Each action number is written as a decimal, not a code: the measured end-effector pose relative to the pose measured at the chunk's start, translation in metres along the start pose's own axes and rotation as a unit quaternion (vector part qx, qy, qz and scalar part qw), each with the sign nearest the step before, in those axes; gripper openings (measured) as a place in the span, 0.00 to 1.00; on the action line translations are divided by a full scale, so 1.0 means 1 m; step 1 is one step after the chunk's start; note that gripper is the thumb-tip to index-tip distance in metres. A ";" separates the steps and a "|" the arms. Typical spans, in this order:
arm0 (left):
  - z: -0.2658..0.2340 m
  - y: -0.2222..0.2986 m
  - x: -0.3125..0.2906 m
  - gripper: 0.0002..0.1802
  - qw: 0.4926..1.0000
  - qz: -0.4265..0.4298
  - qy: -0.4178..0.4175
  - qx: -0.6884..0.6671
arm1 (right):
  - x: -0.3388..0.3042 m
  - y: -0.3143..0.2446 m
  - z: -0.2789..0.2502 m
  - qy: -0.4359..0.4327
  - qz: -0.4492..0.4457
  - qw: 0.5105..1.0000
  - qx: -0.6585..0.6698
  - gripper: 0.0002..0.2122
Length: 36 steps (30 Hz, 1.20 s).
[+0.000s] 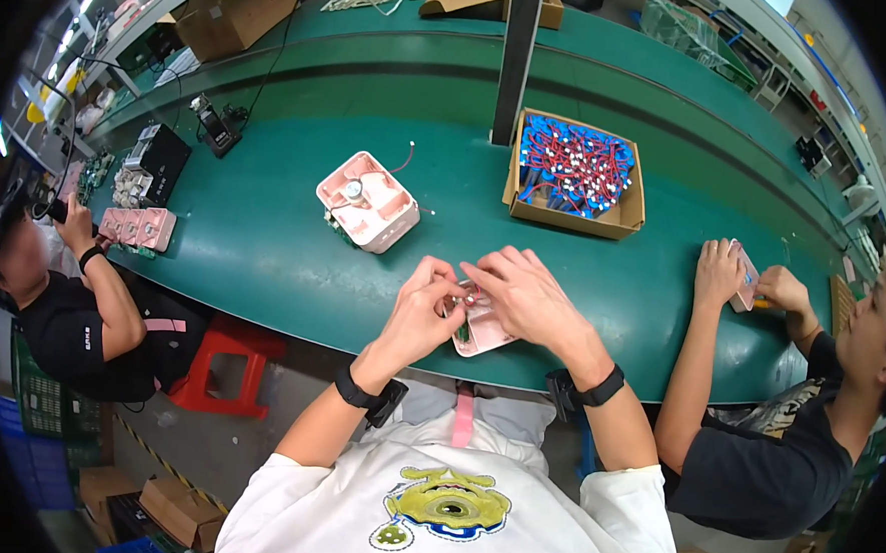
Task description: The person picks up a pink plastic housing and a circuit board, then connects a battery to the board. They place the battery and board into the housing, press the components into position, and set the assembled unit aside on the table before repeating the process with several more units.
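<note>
At the near edge of the bench lies an open pink plastic housing (488, 336), a green circuit board (463, 332) showing at its left side. Over it my left hand (421, 310) is closed in a pinch at a thin red wire with a white connector (473, 299). My right hand (530, 299) bends over the housing from the right, thumb and fingertips drawn in close to the left fingertips. What the right fingertips grip is hidden. Farther off stands a stack of pink housings (370, 201), a round part in the top one and loose wire ends at its side.
A cardboard box (576, 221) of blue battery packs with red wires stands beyond my right hand, beside a metal post (517, 60). Co-workers sit at left and right; the right one handles a pink housing (744, 277). More pink housings (138, 229) lie at left, near a red stool (226, 365).
</note>
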<state>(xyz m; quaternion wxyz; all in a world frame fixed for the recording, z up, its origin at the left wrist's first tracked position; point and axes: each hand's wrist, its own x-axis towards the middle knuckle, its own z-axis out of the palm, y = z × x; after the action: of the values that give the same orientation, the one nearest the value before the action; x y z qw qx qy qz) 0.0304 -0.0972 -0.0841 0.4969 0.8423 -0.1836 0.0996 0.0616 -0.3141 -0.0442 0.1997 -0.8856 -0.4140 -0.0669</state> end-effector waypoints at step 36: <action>0.008 -0.024 0.006 0.10 0.996 0.024 -0.019 -0.084 | 0.012 -0.017 -0.012 -0.070 0.009 0.997 0.024 0.27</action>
<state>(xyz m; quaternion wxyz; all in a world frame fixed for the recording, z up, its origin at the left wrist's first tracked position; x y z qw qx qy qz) 0.0453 -0.0949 -0.1056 0.5598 0.7947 -0.2209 0.0796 0.0573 -0.3011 -0.0248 0.1918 -0.8868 -0.4204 0.0064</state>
